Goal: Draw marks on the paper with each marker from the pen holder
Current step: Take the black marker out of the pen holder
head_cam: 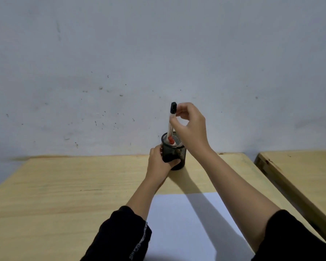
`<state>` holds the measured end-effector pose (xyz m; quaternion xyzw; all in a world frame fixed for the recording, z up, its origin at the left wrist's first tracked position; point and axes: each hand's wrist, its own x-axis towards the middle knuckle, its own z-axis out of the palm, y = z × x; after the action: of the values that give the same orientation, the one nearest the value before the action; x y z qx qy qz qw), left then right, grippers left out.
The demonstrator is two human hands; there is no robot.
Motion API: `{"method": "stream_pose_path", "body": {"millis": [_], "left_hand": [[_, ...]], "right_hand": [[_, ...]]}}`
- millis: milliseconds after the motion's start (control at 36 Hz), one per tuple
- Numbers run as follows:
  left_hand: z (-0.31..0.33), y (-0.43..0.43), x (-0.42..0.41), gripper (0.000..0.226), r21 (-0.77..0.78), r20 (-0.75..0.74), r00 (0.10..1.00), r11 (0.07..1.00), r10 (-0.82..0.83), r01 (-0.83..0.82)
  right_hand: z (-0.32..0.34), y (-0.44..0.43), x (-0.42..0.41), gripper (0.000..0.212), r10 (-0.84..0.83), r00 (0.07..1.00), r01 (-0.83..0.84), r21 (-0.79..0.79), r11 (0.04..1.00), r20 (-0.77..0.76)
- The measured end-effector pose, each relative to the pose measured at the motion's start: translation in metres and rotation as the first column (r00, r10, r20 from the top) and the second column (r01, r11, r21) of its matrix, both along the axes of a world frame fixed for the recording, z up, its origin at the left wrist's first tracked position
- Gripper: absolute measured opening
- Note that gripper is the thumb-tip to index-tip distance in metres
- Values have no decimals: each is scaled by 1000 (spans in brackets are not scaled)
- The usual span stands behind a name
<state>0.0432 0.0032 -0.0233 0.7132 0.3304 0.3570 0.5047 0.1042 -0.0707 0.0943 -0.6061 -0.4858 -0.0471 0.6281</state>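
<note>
At the far edge of the wooden table (64,185), right up vs the grey wall (120,53), we've got the black mesh pen holder (179,153) standing upright; our left hand (161,161) wraps it low down, fingers curled round the front & thumb on the near-left side, so that's a closed clasp on the cup; our right hand (190,127) sits above the rim, thumb & forefinger pinched tight on a white marker w/ black cap (172,119); other fingers loosely curled, not touching it as far as we can tell; the marker stands nearly vertical, cap up, its lower end just inside the holder's mouth, upper half well clear above the rim; inside the cup we spot a red-capped marker (171,139) leaning at the rim, just beside the lifted one; more white barrels in there, count unclear; nearer us, the white paper (177,223) lies flat btw our two forearms, well apart from the holder; black sleeves (120,238) pushed up both arms.
</note>
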Motion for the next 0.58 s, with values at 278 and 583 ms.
{"method": "stream_pose_path", "body": {"millis": [278, 583], "left_hand": [[24, -27, -44, 39, -115, 117, 989, 991, 85, -71], [51, -75, -119, 12, 19, 232, 949, 977, -213, 214]], "right_hand": [[2, -66, -38, 8, 127, 989, -118, 113, 987, -72], [-76, -115, -62, 23, 128, 987, -146, -226, 963, -93]]}}
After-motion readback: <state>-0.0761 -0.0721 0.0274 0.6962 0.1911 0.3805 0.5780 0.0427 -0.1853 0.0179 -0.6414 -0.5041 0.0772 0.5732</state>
